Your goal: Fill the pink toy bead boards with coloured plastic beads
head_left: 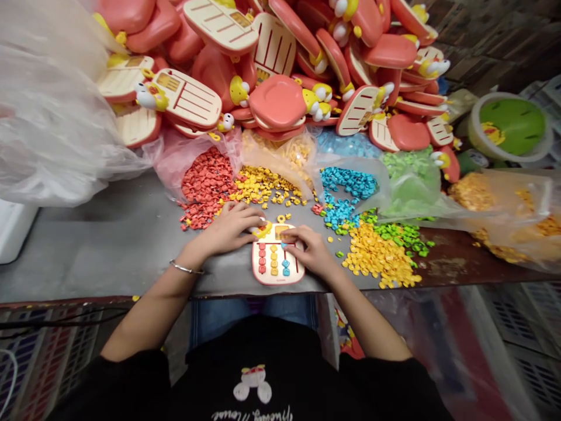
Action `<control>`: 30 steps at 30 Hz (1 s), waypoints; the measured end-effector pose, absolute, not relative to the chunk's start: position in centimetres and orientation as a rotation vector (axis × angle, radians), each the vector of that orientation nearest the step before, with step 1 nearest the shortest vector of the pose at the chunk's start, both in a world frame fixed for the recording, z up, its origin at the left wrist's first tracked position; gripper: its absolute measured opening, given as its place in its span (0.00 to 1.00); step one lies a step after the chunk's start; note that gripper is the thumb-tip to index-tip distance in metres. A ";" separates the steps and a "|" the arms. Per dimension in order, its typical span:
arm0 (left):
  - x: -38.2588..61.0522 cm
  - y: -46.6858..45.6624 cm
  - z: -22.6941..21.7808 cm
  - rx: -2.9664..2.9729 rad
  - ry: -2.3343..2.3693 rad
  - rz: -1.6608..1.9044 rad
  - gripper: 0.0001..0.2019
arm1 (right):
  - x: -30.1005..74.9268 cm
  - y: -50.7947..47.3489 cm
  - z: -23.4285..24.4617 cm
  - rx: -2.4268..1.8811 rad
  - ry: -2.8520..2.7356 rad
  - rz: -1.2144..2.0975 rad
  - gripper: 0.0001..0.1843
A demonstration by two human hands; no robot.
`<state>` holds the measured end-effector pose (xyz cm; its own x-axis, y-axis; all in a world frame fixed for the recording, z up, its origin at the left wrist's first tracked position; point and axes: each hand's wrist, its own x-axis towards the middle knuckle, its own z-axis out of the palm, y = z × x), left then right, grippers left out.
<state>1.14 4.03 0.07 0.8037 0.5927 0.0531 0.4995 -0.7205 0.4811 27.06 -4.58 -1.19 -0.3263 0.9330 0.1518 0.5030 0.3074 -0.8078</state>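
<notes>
Head view, left hand (230, 228) pinching a yellow piece (263, 230) — right hand (307, 251) pressed together on toy calculator (272, 270)

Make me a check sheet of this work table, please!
Surface: grey table, loose beads scattered on it.
Job's things: cream-and-pink toy board with coloured beads in rows; red, yellow, blue and green bead piles beside it.
Clutter: heap of pink toy cases; plastic bags.
Hands: left hand on the board's yellow piece; right hand on the board.
Cables: dark cable under the table's left edge.
Surroundings: plastic crates below; green-lined tub.
</notes>
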 end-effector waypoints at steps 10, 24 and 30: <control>1.2 4.0 0.5 2.539 0.802 0.275 0.13 | 33.6 -3.3 -1.0 -1.672 -1.900 0.202 0.09; 1.1 4.0 0.6 2.547 0.793 0.257 0.14 | 31.6 -3.3 -0.5 -1.545 -1.899 0.412 0.09; 1.1 3.9 0.4 2.568 0.799 0.262 0.13 | 27.9 -3.0 -1.1 -1.371 -2.015 0.561 0.09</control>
